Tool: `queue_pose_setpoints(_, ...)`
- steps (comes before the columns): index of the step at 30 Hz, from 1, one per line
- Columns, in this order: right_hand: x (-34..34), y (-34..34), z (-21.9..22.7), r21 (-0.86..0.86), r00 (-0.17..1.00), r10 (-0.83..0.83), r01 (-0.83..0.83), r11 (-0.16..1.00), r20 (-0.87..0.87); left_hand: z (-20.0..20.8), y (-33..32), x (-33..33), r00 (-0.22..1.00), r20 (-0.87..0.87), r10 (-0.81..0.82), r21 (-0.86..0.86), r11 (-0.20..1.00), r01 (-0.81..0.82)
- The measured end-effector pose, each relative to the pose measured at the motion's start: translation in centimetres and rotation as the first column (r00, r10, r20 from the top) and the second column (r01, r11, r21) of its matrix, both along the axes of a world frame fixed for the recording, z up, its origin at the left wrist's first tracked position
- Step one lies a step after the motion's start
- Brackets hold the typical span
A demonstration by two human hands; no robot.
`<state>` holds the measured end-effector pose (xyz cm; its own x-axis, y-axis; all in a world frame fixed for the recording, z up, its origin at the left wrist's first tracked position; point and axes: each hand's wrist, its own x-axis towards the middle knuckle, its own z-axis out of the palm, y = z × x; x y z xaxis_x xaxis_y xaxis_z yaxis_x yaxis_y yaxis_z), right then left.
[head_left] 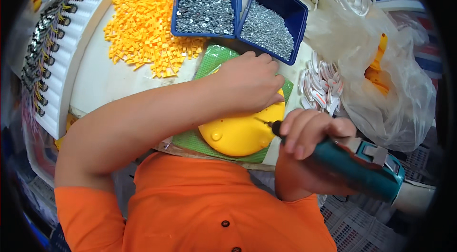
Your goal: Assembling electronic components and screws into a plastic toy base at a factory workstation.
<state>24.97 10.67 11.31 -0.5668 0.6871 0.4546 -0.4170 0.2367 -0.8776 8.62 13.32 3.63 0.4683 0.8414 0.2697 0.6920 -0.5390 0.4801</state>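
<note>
A round yellow plastic shell (238,133) lies on a green textured mat (190,141) in front of me. Across its far side rests my left hand (250,82), with the fingers curled down and the fingertips mostly hidden; what they hold, if anything, does not show. In my right hand (314,130) is a teal electric screwdriver (354,168), gripped around its front end. Its thin bit (261,120) points left over the right part of the shell. Whether the bit touches the shell, I cannot tell.
Beyond the mat stand two blue bins, one of metal washers (204,6), one of small screws (266,30). Small yellow pieces (143,28) are heaped left of them. A white foam tray (78,61) holds wired parts. White curved pieces (321,85) and a plastic bag (390,109) lie right.
</note>
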Motion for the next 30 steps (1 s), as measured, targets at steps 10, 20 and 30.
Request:
queue_pose_setpoints(10, -4.6, -2.4, -2.6, -0.108, 0.998, 0.067, -0.065, 0.992, 0.019, -1.3, 0.7, 0.2, 0.999, 0.040, -0.031, -0.009, 0.999, 0.032)
queue_pose_setpoints(20, -5.2, -2.3, -3.3, 0.064, 0.994, 0.073, -0.079, 0.995, 0.086, -0.7, 0.6, 0.2, 0.998, 0.047, -0.038, -0.054, 0.998, 0.041)
queue_pose_setpoints(30, -4.4, -2.3, -2.5, -0.174, 0.979, 0.199, -0.187, 0.967, 0.053, -1.7, 0.7, 0.3, 0.998, 0.065, 0.003, 0.036, 0.999, -0.006)
